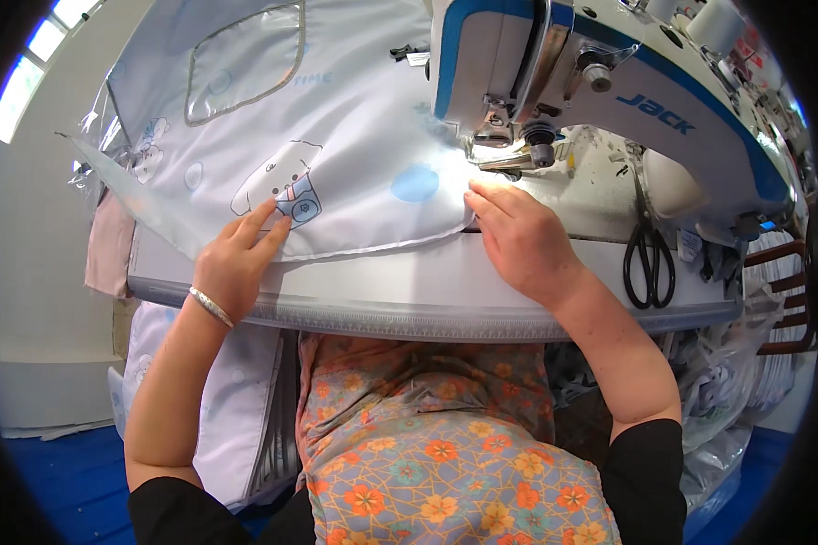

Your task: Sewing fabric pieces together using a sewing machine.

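A white printed fabric panel [354, 213] with a cartoon animal and pale blue spots lies across the sewing table, its hemmed edge toward me. My left hand [234, 259] rests on it beside the cartoon print, fingers stretched and slightly apart. At the panel's right edge, close to the presser foot [509, 163], my right hand [523, 232] has its fingers together on the fabric; its thumb is mostly hidden. The white and blue sewing machine [600, 82] stands over this spot, its lamp lighting the fabric edge.
Black-handled scissors [648, 263] lie right of my right hand. A clear window patch [245, 64] is set in the panel's far part. A ruler strip [382, 318] runs along the table's front edge. More printed fabric [236, 400] hangs below left; clear plastic bags [723, 391] are at right.
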The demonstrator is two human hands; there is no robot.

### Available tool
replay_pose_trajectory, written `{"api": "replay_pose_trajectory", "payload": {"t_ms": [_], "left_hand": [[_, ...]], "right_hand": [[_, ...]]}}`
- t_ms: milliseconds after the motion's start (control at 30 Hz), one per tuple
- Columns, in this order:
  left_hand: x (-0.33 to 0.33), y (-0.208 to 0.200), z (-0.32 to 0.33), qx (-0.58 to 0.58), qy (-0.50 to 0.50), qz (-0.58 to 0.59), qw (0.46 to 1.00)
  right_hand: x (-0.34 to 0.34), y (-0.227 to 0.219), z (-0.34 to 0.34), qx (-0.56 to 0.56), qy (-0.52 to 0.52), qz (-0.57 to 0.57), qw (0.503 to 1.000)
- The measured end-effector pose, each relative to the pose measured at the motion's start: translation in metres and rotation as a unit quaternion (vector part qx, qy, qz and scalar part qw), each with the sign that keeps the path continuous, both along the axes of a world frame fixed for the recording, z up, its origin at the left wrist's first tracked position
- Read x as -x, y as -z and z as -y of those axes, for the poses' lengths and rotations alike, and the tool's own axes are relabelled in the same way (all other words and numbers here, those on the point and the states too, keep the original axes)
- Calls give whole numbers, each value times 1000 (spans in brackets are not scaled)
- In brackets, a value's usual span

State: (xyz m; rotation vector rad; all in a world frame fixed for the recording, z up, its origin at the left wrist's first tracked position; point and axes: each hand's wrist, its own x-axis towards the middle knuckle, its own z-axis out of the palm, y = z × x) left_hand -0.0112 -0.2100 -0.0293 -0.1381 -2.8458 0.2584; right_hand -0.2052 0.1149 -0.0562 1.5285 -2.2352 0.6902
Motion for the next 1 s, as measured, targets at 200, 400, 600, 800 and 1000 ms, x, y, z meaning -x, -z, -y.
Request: {"api": "replay_pose_trajectory", "payload": {"t_ms": [200, 400, 600, 800, 1000], "left_hand": [[-1, -3, -11, 46, 22, -20, 998], [-27, -25, -80, 115, 65, 121, 984], [-33, -23, -137, -2, 145, 102, 984], [4, -15, -174, -159, 183, 86, 966], [45, -14, -174, -241, 126, 107, 956]], "right_hand": [[0, -1, 7, -6, 18, 16, 1000], [2, -2, 11, 2, 32, 18, 999], [1, -1, 9, -16, 36, 28, 999], [4, -1, 4, -20, 22, 29, 999], [-4, -6, -1, 9, 5, 65, 998]]}}
